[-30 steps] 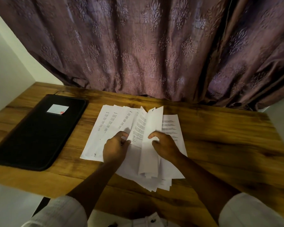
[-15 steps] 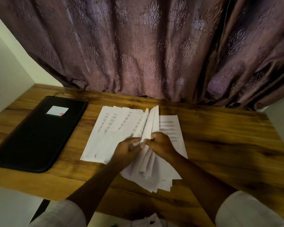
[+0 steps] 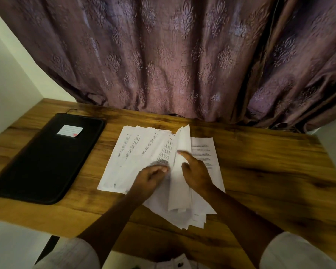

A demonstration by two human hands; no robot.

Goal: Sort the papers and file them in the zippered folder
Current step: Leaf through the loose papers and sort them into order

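Note:
A fanned stack of printed white papers (image 3: 144, 152) lies mid-table. A few sheets (image 3: 180, 183) stand lifted on edge between my hands. My right hand (image 3: 197, 172) rests its straight fingers against the right side of these raised sheets, index finger stretched forward. My left hand (image 3: 150, 178) lies on the fanned sheets just left of the raised ones, fingers bent and blurred, and its grip is unclear. One printed sheet (image 3: 204, 150) lies flat to the right. The black zippered folder (image 3: 47, 162) lies closed at the left, a small label card (image 3: 69, 130) on its cover.
The wooden table (image 3: 270, 181) shows bare wood to the right of the papers. A patterned purple curtain (image 3: 173, 55) hangs along the far edge. A white wall (image 3: 8, 84) stands at the left. My white sleeves show at the bottom.
The hands, pinched together on the lifted sheets half a second ago, have parted. My right fingers have straightened, and my left hand has dropped leftward onto the fanned pile.

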